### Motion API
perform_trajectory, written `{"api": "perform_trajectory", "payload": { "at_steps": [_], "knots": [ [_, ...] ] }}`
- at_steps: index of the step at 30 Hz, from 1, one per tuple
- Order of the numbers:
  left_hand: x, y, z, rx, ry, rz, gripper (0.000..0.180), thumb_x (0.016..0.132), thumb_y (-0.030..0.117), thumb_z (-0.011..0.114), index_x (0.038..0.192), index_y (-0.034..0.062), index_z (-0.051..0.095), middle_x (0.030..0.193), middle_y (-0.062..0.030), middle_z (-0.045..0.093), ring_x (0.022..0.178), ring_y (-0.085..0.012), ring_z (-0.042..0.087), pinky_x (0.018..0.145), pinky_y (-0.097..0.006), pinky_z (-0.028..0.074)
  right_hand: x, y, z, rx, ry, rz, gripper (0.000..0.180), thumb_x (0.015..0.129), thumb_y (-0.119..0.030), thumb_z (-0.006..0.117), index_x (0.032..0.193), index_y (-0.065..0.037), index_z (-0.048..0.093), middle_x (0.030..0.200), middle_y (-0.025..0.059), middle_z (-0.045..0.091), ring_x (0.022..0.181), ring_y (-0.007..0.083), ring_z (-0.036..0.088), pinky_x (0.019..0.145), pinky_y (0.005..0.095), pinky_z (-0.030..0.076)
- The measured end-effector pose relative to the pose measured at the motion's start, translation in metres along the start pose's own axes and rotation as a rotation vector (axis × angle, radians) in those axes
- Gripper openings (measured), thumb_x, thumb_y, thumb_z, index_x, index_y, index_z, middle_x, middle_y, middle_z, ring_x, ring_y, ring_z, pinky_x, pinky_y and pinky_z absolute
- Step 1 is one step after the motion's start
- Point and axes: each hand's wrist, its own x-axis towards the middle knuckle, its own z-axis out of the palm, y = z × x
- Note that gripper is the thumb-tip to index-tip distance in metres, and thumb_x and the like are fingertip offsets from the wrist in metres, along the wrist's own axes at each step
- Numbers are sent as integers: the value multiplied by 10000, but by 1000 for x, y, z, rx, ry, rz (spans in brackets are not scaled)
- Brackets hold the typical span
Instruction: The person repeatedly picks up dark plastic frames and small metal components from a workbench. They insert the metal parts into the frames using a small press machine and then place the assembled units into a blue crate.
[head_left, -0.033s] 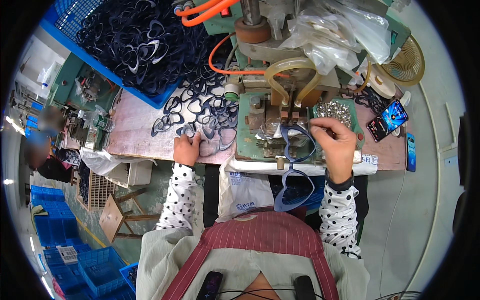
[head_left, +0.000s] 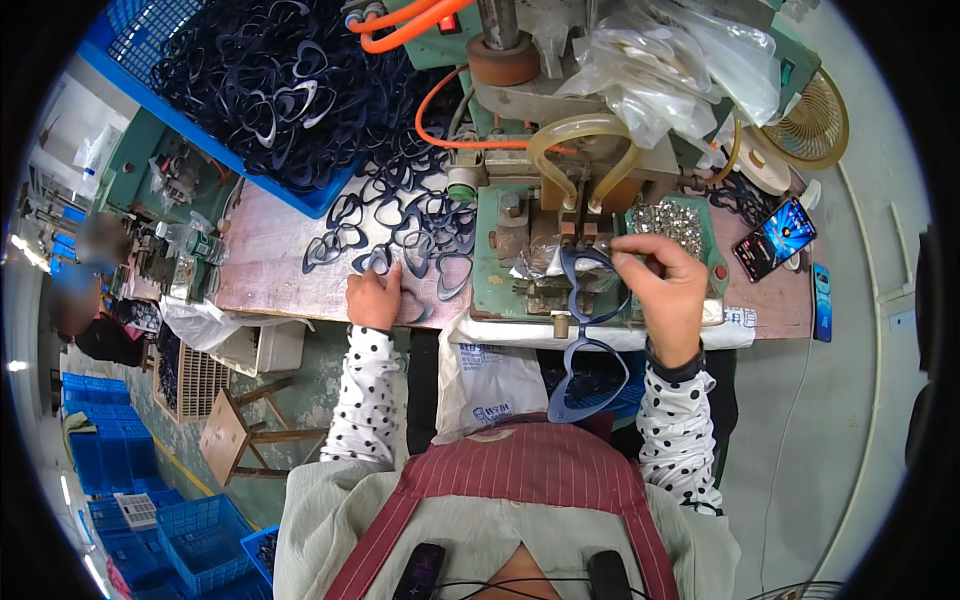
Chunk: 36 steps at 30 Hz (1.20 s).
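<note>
Now the right hand (head_left: 668, 290) pinches a blue heart-shaped frame (head_left: 590, 335) at the press (head_left: 560, 240), its long axis running toward the person; the left hand (head_left: 375, 298) rests curled on loose frames (head_left: 400, 225) on the bench (head_left: 270, 270).

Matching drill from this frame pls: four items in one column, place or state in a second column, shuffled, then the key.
1. blue crate
2. phone
3. right hand
4. left hand

A. lying lit-up at the bench's right end
B. pinching a heart-shaped frame at the green press
C. resting on loose frames on the pink benchtop
D. heaped with dark frames, far left

Pairs: 1-D, 2-A, 3-B, 4-C
</note>
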Motion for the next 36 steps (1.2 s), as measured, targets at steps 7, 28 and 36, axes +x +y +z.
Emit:
{"api": "perform_trajectory", "payload": {
  "at_steps": [7,28,36],
  "knots": [
    [21,-15,23,-39,-67,318,434,767,439,733,728,7,709,935,-181,596,925,-366,524,791,-453,405,10,-11,28,-27,7,39,339,744,-24,720,1054,-3,585,801,28,682,579,26,472,523,210,376],
    [-71,200,-108,-887,69,1687,427,836,204,684,1155,-68,602,1169,-222,634,1038,-330,652,921,-467,525,22,109,-79,-597,463,57,305,811,-129,710,1101,-70,632,875,111,707,809,250,676,740,347,506],
    [-70,195,-111,-902,12,1651,449,802,168,696,1181,-44,579,1199,-188,618,1052,-284,629,960,-448,506,14,124,-69,-1093,208,-278,187,733,-192,754,872,-81,696,1155,131,627,1058,351,557,910,447,421]
  ]
}}
